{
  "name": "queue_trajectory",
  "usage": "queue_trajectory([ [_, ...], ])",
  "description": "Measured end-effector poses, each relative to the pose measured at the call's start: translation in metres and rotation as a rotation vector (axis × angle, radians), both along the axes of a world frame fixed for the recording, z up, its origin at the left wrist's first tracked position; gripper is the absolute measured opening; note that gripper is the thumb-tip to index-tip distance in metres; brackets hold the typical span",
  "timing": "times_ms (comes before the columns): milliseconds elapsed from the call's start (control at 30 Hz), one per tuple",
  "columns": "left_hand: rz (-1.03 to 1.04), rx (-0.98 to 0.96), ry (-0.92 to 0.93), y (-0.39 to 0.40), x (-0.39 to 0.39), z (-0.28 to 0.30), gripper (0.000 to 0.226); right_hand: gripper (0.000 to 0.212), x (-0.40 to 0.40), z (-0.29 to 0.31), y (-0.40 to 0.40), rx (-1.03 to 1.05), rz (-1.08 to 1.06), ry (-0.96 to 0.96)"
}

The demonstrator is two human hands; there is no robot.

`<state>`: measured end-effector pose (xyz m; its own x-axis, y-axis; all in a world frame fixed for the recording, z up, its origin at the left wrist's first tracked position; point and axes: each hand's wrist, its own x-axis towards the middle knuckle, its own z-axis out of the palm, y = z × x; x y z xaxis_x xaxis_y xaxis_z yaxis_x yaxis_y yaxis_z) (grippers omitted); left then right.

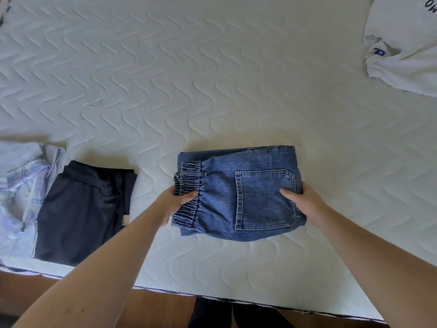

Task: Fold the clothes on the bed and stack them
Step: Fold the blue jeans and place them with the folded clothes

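Even, soft daylight across white quilted mattress (pixel 212 79); no glare, no blown highlights. Shadows faint: thin soft edge under folded jeans (pixel 238 192), slight shading beneath both forearms. Dark folded garment (pixel 82 214) at left reads near black, little fold detail. Wide-angle distortion marked: mattress near edge bows, corners stretch. Centre reasonably sharp, denim stitching legible; white shirt (pixel 406 43) at top right and frame edges softer. Mild compression softness overall
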<state>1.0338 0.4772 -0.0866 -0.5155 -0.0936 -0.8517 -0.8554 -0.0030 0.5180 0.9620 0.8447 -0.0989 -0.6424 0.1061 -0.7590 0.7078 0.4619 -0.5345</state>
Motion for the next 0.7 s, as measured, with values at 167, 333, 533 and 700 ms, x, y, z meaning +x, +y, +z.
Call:
queue_trajectory([
  [167, -0.030, 0.074, 0.046, 0.006, 0.008, 0.011, 0.060, 0.020, 0.008, 0.011, -0.003, 0.054, 0.073, 0.141],
  [333, -0.028, 0.012, 0.120, 0.009, 0.028, 0.028, 0.056, 0.023, 0.018, 0.032, 0.002, -0.032, 0.090, 0.192],
  [533, -0.003, -0.019, 0.174, 0.018, 0.061, 0.076, 0.043, 0.023, 0.043, 0.080, 0.018, -0.125, 0.048, 0.232],
  [700, 0.065, -0.031, 0.277, 0.036, 0.091, 0.158, 0.034, 0.035, 0.064, 0.151, 0.043, -0.263, 0.018, 0.213],
])
